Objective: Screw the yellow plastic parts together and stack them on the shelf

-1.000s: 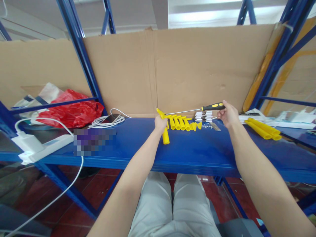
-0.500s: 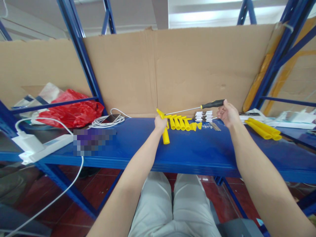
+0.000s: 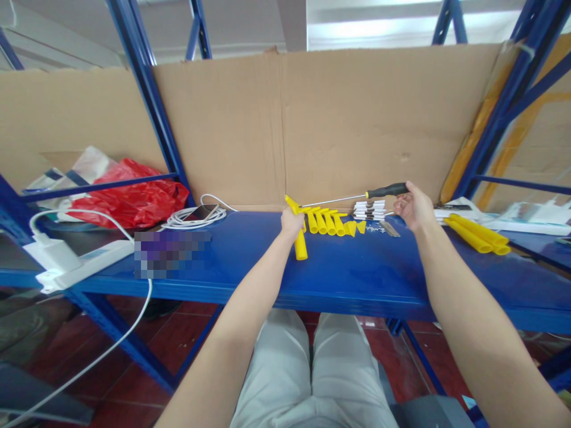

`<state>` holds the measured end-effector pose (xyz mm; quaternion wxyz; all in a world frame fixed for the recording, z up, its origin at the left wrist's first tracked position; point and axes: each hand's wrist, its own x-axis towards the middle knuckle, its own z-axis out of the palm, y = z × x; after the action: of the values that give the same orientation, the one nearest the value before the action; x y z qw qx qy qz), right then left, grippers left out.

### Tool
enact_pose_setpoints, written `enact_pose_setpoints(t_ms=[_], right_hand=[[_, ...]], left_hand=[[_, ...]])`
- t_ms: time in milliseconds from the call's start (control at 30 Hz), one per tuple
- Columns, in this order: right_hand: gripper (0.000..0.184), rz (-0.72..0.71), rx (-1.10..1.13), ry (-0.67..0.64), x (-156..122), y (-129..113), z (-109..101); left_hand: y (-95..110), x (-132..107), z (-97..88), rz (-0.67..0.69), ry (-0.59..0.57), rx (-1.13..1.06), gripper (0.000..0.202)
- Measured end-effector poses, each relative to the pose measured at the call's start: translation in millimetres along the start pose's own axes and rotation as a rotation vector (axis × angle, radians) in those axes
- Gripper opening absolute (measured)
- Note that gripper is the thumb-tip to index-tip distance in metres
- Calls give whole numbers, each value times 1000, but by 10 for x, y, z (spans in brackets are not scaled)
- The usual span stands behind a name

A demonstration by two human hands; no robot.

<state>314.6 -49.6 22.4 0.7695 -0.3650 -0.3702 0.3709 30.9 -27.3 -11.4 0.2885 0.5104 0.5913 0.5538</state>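
Observation:
My left hand [image 3: 292,222] is closed around a yellow plastic handle [image 3: 301,246], whose hollow round end points down toward me. In my right hand [image 3: 414,207] is the black grip of a long screwdriver [image 3: 387,190], held nearly level. Its thin shaft runs left to the upper part of the yellow handle; whether the tip sits in it cannot be made out. Just right of my left hand, several like yellow handles [image 3: 329,224] lie in a row. Small yellow end pieces [image 3: 351,228] and scattered tiny screws [image 3: 376,228] lie beside them.
White pieces with dark parts [image 3: 369,210] are stacked below the screwdriver, near a flat metal piece [image 3: 391,229]. Longer yellow tubes [image 3: 479,235] lie right. At left are a power strip [image 3: 96,261], a coiled white cable [image 3: 191,219] and a red plastic bag [image 3: 134,193]. Cardboard [image 3: 357,119] stands behind.
Both hands keep their hold on the yellow handle and the screwdriver, almost in place. The whole view has shifted very slightly.

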Motion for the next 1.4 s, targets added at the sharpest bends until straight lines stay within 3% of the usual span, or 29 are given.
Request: enact_pose_setpoints(t_ms=[233, 400, 633, 1033, 1200, 1400], right_hand=[[44, -39, 64, 53, 81, 56, -23], [36, -64, 101, 167, 148, 72, -57], [28, -56, 89, 215, 162, 71, -71], [29, 6, 57, 57, 87, 128, 10], [26, 17, 68, 144, 81, 144, 34], [27, -3, 57, 139, 130, 151, -10]], left_hand=[[35, -35, 10, -30, -36, -40, 16], [33, -38, 26, -46, -57, -75, 15], [15, -15, 23, -68, -43, -70, 14], [-65, 169, 49, -48, 80, -10, 33], [-89, 201, 24, -33, 118, 19, 32], [-58, 168, -13, 2, 145, 31, 32]])
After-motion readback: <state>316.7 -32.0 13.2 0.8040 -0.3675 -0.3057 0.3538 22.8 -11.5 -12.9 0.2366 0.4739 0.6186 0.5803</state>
